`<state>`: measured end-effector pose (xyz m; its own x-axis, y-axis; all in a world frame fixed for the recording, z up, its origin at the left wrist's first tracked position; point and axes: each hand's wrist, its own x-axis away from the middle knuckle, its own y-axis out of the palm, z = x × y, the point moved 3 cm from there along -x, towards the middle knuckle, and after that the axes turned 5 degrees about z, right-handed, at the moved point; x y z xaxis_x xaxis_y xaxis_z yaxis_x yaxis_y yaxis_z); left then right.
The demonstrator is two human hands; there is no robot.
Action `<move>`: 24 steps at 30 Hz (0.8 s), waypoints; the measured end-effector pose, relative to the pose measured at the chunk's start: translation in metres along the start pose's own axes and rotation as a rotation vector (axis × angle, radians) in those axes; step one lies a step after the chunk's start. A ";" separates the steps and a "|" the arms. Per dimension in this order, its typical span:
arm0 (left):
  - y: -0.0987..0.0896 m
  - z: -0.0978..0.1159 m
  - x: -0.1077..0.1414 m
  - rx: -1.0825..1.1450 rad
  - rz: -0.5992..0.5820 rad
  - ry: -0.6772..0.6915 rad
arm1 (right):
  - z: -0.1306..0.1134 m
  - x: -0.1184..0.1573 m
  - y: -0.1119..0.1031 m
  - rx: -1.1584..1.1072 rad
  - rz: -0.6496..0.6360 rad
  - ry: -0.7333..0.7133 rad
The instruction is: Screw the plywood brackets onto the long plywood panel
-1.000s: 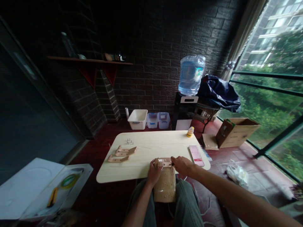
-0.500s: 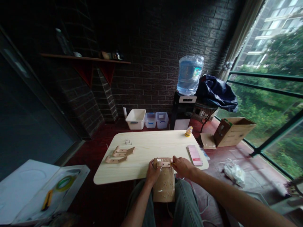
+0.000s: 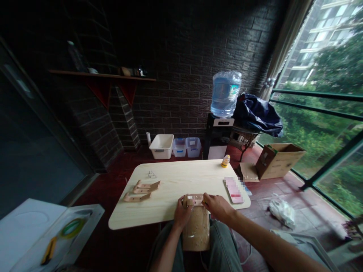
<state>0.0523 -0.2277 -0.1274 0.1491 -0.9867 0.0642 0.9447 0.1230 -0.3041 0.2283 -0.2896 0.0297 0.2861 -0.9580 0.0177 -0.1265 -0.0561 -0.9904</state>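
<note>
A brown, tape-wrapped cardboard cylinder (image 3: 195, 232) rests between my thighs, its top end against the table's near edge. Across its upper part lies a light-brown strip with small dark holes (image 3: 195, 203). My left hand (image 3: 182, 213) is closed around the left side, gripping the strip's left end against the cylinder. At the strip's right end my right hand (image 3: 215, 206) has its fingers pinched together. A small yellowish bit shows at those fingertips, too small to name. Similar bent light-brown strips with holes (image 3: 141, 190) lie on the table's left side, near several small screws (image 3: 152, 175).
The pale table (image 3: 176, 173) carries a yellow-capped small bottle (image 3: 225, 161) and a pink phone-like slab (image 3: 233, 190) at right. An open white case (image 3: 87, 226) with a yellow-black cutter (image 3: 49, 251) stands left. Plastic bins (image 3: 161, 146) and a water dispenser (image 3: 218, 136) stand behind.
The view has tilted up a little, so the scene sits lower. My right hand has shifted slightly left along the strip. My left hand keeps its grip.
</note>
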 end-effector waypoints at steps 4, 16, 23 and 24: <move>-0.001 0.001 0.001 0.009 -0.025 0.027 | 0.003 0.000 0.004 -0.063 0.044 0.092; 0.000 -0.001 -0.001 0.029 -0.035 -0.001 | 0.002 0.014 0.026 -0.494 0.426 -0.047; 0.002 -0.005 -0.004 0.071 -0.036 0.022 | -0.003 0.013 0.090 -0.526 0.820 0.038; 0.002 -0.006 -0.004 0.071 -0.036 0.024 | -0.003 0.013 0.098 -0.559 0.870 0.080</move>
<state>0.0522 -0.2238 -0.1343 0.1086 -0.9928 0.0508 0.9677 0.0939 -0.2341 0.2165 -0.3083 -0.0668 -0.1763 -0.7441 -0.6443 -0.6878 0.5614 -0.4602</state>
